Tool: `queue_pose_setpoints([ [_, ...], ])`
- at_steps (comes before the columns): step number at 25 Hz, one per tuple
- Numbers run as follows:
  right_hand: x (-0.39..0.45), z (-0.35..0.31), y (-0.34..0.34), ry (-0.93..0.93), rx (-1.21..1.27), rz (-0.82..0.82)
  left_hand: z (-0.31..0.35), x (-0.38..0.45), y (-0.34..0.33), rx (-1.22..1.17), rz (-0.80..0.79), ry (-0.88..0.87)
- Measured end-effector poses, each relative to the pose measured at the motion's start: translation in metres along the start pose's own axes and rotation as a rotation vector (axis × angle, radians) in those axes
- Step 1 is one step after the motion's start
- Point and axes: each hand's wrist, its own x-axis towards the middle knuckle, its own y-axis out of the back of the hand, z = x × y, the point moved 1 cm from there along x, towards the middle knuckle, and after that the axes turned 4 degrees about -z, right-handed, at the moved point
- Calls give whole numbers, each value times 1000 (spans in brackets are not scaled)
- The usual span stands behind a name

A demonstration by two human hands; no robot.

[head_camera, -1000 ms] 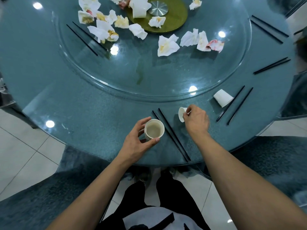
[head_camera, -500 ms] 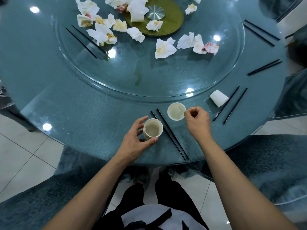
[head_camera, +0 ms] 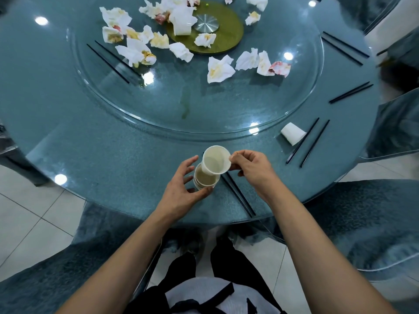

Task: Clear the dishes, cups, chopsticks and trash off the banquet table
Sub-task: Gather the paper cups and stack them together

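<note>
My left hand (head_camera: 181,189) curls around a stack of white paper cups (head_camera: 205,181) standing near the front edge of the round glass table (head_camera: 102,159); brownish liquid shows in the top cup. My right hand (head_camera: 251,167) pinches the rim of another white paper cup (head_camera: 215,159), held tilted just above and overlapping the stack. A pair of black chopsticks (head_camera: 238,196) lies right beside the stack. Another paper cup (head_camera: 292,133) lies on its side to the right, next to a second pair of chopsticks (head_camera: 309,141).
The glass lazy Susan (head_camera: 181,105) carries several crumpled, stained napkins (head_camera: 218,69), a pair of chopsticks (head_camera: 112,58), a tipped cup (head_camera: 182,21) and a green centre disc (head_camera: 226,37). More chopstick pairs (head_camera: 350,92) lie along the right rim. Covered chairs (head_camera: 399,123) stand on the right.
My right hand lifted the cup from the table and carried it left over the stack that my left hand holds. The view moved closer to the table.
</note>
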Motion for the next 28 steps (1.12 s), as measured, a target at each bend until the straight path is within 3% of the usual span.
queue_pose_setpoints([
  [9,5,14,-12,-7,-276,-4,12,-4,6,73,-8,-96],
  [28,18,48,-1,5,-223,99,0,5,4,240,28,-98],
])
